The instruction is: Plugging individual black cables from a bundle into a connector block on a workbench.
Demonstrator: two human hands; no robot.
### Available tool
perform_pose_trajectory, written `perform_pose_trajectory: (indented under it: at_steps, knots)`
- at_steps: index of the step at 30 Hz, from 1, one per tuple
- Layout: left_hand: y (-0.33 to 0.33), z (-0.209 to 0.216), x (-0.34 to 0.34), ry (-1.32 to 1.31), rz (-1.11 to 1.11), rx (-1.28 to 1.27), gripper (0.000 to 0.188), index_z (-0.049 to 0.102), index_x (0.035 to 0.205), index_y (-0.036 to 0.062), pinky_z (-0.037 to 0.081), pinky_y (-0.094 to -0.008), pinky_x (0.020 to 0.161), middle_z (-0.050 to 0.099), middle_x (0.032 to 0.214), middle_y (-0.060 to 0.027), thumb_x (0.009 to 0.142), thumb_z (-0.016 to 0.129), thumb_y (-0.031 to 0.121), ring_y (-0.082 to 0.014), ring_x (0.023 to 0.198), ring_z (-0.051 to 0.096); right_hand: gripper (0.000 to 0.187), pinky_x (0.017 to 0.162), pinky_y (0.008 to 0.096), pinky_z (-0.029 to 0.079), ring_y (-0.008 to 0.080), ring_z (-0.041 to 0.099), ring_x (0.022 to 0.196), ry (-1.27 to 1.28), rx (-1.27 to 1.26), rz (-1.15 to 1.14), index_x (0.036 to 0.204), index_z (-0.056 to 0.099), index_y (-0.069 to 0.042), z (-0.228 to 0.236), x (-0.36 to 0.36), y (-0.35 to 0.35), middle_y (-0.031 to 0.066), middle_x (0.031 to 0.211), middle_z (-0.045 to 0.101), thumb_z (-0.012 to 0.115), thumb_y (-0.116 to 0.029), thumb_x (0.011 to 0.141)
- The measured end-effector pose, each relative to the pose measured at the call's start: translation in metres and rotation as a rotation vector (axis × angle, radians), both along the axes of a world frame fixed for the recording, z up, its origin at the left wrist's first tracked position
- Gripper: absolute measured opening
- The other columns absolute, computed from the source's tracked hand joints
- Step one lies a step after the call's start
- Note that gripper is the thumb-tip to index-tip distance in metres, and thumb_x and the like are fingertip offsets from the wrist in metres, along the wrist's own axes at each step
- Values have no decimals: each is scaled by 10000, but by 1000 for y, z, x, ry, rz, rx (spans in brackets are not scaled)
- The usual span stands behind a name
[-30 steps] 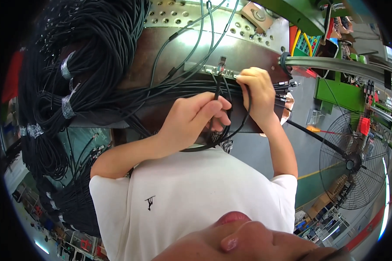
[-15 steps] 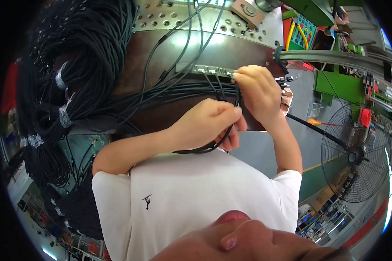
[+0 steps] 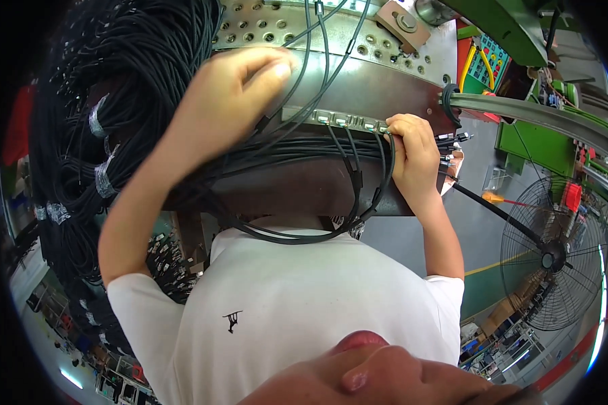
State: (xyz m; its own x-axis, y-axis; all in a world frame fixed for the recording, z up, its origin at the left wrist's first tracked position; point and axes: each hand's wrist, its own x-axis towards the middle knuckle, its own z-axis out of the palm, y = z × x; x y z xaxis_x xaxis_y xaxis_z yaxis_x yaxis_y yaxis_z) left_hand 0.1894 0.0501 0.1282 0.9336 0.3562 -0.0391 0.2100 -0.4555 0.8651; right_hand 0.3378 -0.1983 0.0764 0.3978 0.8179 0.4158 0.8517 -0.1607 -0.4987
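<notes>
A narrow metal strip fixture (image 3: pixel 297 117) lies on the dark bench, with several small plugs seated along it and their black cables leading off. At its right end my right hand (image 3: pixel 415 148) is closed, thumb and fingers pinching a cable plug. From these plugs the black cables (image 3: pixel 297 238) hang in a loop over the bench's near edge, in front of my shirt. My left hand (image 3: pixel 233 98) is raised above the bench to the left of the fixture, near loose black cables (image 3: pixel 309 47) coming from above. Its fingers are curled but smeared by motion; whether they hold anything is hidden.
A large heap of tied black cables (image 3: pixel 142 61) fills the left side. Behind the bench is a perforated metal plate (image 3: pixel 250 23) with a bolted block (image 3: pixel 404 25). A curved metal bar (image 3: pixel 507 102) and a black fan (image 3: pixel 552 260) stand at right.
My left hand has let go of the cable near the bench edge and moved up and left. The cable loop now hangs free. My right hand stays at the fixture's right end.
</notes>
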Motion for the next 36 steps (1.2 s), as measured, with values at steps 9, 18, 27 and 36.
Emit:
perform_pose_trajectory:
  at_steps: [9, 18, 27, 36]
  knots:
    - [20, -48, 115, -79, 64, -1278, 306, 602, 1056, 31, 492, -273, 659, 637, 888, -83, 960, 500, 303, -150, 706, 585, 156, 750, 359, 466, 292, 568, 854, 111, 39, 2, 894, 554, -17, -8, 0, 0, 112, 906, 607, 615, 69, 779]
    - [0, -54, 99, -18, 158, -1247, 414, 558, 1141, -16, 487, -258, 655, 560, 787, -11, 1015, 370, 330, -104, 674, 528, 383, 854, 309, 497, 193, 631, 956, 231, 31, 200, 1204, 552, -24, 46, 59, 59, 106, 1084, 641, 552, 70, 832]
    - [0, -29, 97, -46, 37, -1322, 425, 529, 1172, -46, 427, -251, 639, 501, 743, 10, 1003, 361, 306, -97, 646, 459, 217, 533, 384, 456, 268, 567, 545, -199, -168, -237, 796, 661, -45, 21, 137, 140, 106, 684, 639, 605, -247, 850]
    - [-42, 1, 15, 139, 236, -1355, 231, 511, 842, 99, 233, -205, 413, 305, 550, 81, 981, 419, 258, -42, 439, 239, 366, 720, 306, 492, 233, 638, 724, 510, -76, -122, 977, 664, -7, 15, 45, 133, 138, 814, 672, 640, -350, 852]
